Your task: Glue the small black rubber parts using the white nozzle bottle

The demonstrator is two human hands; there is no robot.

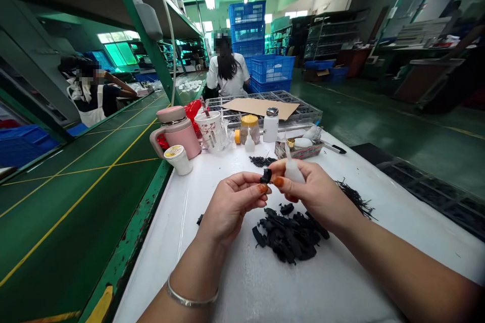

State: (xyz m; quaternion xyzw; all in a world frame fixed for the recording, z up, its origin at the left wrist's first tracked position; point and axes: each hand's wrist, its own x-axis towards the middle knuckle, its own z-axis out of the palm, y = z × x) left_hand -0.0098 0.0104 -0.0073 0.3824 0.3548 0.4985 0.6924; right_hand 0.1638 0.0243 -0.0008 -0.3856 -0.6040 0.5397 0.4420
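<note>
My left hand [235, 202] pinches a small black part [266, 176] between thumb and fingertips, above the white table. A white squeeze bottle with a thin pointed nozzle [293, 170] is held in my right hand [316, 189], nozzle upward. The right thumb and forefinger are closed close beside the black part; whether they also touch it I cannot tell. Below both hands lies a heap of black, curved pieces [290, 237]. Thin black strips [354, 198] lie to the right, partly behind my right wrist. Small black bits [262, 161] are scattered beyond my hands.
Along the back stand a pink mug [182, 133], a lidded tub [179, 160], a patterned cup [210, 131], a yellow-lidded jar [250, 128] and a white bottle [271, 126]. A green conveyor [87, 186] runs left. Two people sit farther off, near blue crates [271, 68].
</note>
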